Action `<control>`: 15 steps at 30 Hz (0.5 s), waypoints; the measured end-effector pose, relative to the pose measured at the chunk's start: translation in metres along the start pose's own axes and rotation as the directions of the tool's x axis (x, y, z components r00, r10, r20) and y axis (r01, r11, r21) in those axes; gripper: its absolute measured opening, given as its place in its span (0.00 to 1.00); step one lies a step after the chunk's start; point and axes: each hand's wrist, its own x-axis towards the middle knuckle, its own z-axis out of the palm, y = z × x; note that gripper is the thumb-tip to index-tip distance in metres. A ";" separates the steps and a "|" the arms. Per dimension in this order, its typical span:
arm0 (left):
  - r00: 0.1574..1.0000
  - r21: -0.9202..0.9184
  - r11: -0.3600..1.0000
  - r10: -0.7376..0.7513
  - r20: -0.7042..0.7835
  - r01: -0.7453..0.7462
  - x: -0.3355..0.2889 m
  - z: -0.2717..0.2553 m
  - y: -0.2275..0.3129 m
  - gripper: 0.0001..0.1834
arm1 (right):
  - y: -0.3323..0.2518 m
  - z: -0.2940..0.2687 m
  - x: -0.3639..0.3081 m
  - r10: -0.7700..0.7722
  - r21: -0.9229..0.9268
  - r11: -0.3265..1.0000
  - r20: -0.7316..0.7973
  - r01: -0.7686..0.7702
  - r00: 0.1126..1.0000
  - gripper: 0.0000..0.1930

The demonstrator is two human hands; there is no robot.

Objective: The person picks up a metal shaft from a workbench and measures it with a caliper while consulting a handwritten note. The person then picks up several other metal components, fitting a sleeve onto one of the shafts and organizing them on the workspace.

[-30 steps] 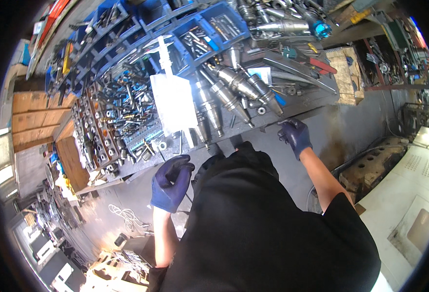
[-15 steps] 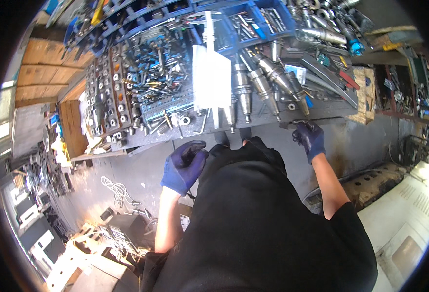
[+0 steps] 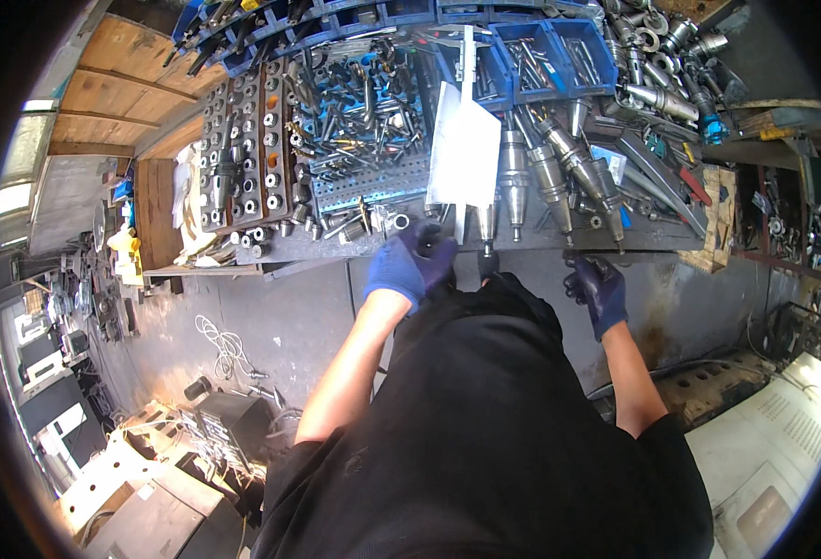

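Note:
My left hand [image 3: 412, 265], in a blue glove with a dark palm, reaches the bench's front edge beside a small metal ring [image 3: 401, 222]. Its fingers are curved and slightly blurred, with thumb and fingertips apart; I see nothing held. Just off the front edge is my right hand [image 3: 601, 293], gloved alike, its fingers loosely bent and apart with nothing visible in them. Metal tool holders [image 3: 548, 179] lie in a row beyond it, tapered ends toward me. Left of them, an overexposed white sheet [image 3: 465, 154] lies with a caliper [image 3: 467, 65] that sticks out past it.
A rack of collets [image 3: 271, 149] stands left on the bench, next to a blue perforated tray [image 3: 373, 189] heaped with cutting bits. Blue bins [image 3: 525, 93] line the back. More holders [image 3: 664, 101] pile up at the far right. A white cable [image 3: 227, 349] lies lower left.
My left hand has moved forward and right to the bench edge. My right hand has dropped back slightly from the edge. The view has shifted, so the bench sits further right.

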 end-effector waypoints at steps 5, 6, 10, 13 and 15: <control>0.999 0.252 0.967 0.029 -0.020 -0.023 0.013 0.031 -0.001 0.39 | 0.007 0.006 -0.013 0.014 0.008 1.000 -0.032 -0.014 0.999 0.10; 1.000 0.245 0.969 0.023 -0.016 -0.018 0.018 0.037 -0.001 0.39 | 0.007 0.006 -0.017 0.001 -0.002 1.000 -0.038 -0.001 0.999 0.10; 0.999 0.188 0.982 -0.008 -0.048 0.017 0.030 0.056 -0.007 0.38 | 0.008 0.007 -0.033 -0.047 0.042 0.998 -0.023 0.047 0.999 0.11; 0.999 0.172 0.985 -0.020 -0.051 0.029 0.034 0.063 -0.011 0.38 | 0.009 0.002 -0.037 -0.100 0.051 0.994 0.000 0.100 0.995 0.10; 0.995 0.162 0.983 -0.078 -0.065 0.088 0.037 0.068 -0.009 0.34 | 0.006 0.002 -0.034 -0.115 0.049 0.992 0.020 0.114 0.993 0.10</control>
